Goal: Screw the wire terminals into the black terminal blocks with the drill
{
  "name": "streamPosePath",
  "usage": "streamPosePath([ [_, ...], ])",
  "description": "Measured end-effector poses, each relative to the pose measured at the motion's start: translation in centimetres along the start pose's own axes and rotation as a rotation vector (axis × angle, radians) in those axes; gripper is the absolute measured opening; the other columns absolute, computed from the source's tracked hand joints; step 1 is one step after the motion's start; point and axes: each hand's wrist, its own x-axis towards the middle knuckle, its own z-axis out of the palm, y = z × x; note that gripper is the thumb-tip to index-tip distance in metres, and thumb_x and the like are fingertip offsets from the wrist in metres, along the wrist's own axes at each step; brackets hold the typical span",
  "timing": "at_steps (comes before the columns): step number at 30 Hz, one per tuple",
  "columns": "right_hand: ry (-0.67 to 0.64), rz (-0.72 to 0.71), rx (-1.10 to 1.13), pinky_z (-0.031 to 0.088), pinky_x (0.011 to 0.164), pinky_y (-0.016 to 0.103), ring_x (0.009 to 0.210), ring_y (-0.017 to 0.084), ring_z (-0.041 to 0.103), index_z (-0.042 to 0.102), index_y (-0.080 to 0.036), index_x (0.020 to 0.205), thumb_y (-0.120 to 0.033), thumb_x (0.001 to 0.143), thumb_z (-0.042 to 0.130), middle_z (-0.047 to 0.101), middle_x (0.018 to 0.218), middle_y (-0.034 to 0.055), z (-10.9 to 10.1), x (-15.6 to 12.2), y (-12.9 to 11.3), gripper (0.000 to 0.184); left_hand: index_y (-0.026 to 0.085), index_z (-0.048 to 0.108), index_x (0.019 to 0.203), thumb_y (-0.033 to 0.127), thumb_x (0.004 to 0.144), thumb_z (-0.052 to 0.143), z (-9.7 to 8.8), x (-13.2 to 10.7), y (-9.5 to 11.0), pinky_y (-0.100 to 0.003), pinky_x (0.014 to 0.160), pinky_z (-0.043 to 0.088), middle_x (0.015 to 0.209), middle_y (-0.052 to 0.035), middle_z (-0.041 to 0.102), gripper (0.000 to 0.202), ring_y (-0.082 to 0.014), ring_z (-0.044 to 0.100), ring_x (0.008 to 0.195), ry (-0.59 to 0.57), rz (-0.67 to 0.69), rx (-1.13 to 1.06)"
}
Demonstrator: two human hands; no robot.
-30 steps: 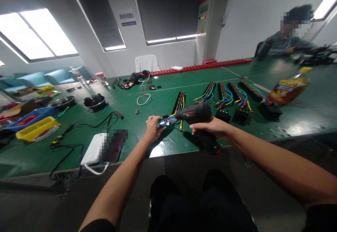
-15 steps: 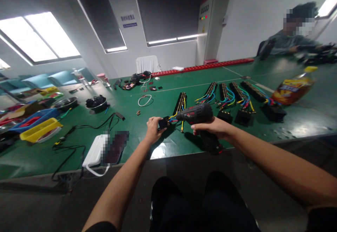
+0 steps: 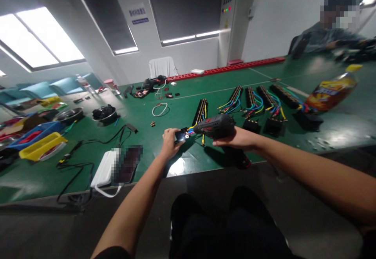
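Observation:
My right hand [image 3: 235,138] is wrapped round the grip of a black cordless drill [image 3: 216,126], which points left. My left hand [image 3: 171,141] pinches a small black box-shaped part [image 3: 180,135] with coloured wires at its right side. The drill's front end is at those wires; whether its tip touches a screw cannot be made out. Behind the drill lies a long black terminal strip [image 3: 200,110] with brass-coloured contacts, its yellow, red and blue wires running towards the black part. One yellow wire end [image 3: 203,140] hangs loose below the drill.
Several similar wired strips [image 3: 251,98] lie to the right, near a bottle with a yellow cap [image 3: 335,88]. At left are a white power bank [image 3: 105,169], a phone [image 3: 128,165], a metal bowl [image 3: 104,116] and a yellow tray [image 3: 41,147]. Another person [image 3: 329,35] sits at far right.
The view has shifted slightly. The black part in my left hand has tilted, its face now catching light, and the drill stays close against its wired side.

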Motion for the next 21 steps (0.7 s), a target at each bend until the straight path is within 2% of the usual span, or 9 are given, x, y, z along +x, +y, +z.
streamPosePath([
  [7, 0.001, -0.004, -0.065, 0.052, 0.094, 0.042, 0.090, 0.023, 0.063, 0.073, -0.022, 0.102, -0.022, 0.056, 0.083, 0.073, 0.094, 0.0019, 0.0, -0.1, 0.3, 0.047, 0.021, 0.053, 0.119, 0.036, 0.081, 0.069, 0.1, 0.0, -0.1, -0.046, 0.095, 0.040, 0.115, -0.0110, 0.059, 0.044, -0.0304, 0.048, 0.112, -0.005, -0.012, 0.024],
  [12, 0.032, -0.006, -0.063, 0.051, 0.096, 0.046, 0.092, 0.024, 0.064, 0.073, -0.022, 0.101, -0.026, 0.058, 0.084, 0.073, 0.095, 0.0036, 0.0, 0.0, 1.2, 0.044, 0.020, 0.052, 0.119, 0.036, 0.080, 0.069, 0.1, 0.0, -0.3, -0.046, 0.095, 0.040, 0.115, -0.0117, 0.059, 0.045, -0.0306, 0.048, 0.112, 0.001, -0.012, 0.025],
  [21, 0.050, 0.045, -0.055, 0.053, 0.094, 0.046, 0.092, 0.025, 0.066, 0.072, -0.020, 0.107, -0.030, 0.060, 0.085, 0.074, 0.097, 0.0050, -0.3, -0.4, 1.5, 0.050, 0.020, 0.052, 0.118, 0.035, 0.079, 0.069, 0.1, -0.1, -0.4, -0.045, 0.095, 0.040, 0.115, -0.0116, 0.059, 0.045, -0.0298, 0.049, 0.111, 0.014, -0.007, 0.019],
])
